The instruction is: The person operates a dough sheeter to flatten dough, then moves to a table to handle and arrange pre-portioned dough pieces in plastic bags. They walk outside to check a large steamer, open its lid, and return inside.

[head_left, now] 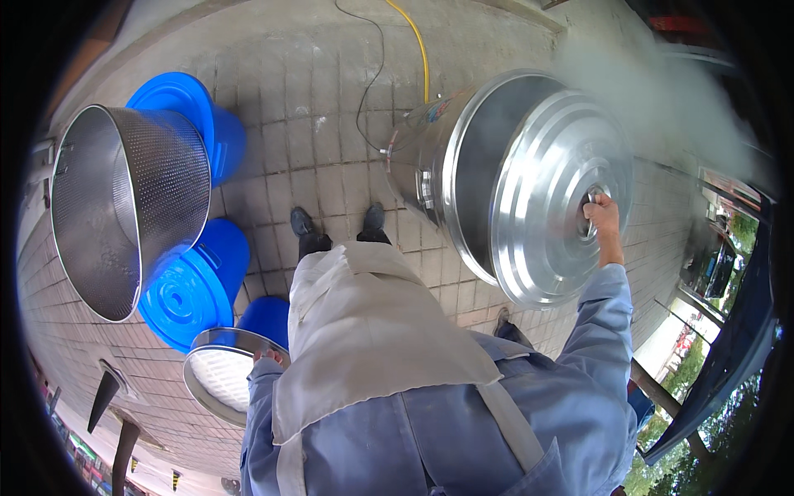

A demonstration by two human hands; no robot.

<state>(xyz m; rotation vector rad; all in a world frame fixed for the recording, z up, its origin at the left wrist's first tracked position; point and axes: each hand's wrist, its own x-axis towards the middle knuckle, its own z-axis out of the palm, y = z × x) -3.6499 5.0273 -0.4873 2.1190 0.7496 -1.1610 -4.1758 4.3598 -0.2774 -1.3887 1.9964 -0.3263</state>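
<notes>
- Partway along, by the look: steel lid (542,215) raised off tall steel pot (420,157), mouth partly uncovered, steam (653,103) drifting; lid not yet set down.
- Right hand (605,215): arm stretched out rightward, fingers closed round lid handle (592,208).
- Left hand (268,355): low, fingers at rim of round metal-rimmed vessel (236,337); whether gripping, cannot tell.

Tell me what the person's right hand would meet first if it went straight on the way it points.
The ridged, round silver metal lid: the right hand grips its metal handle, so the lid's face seems next in line, though depth is hard to judge here.
</notes>
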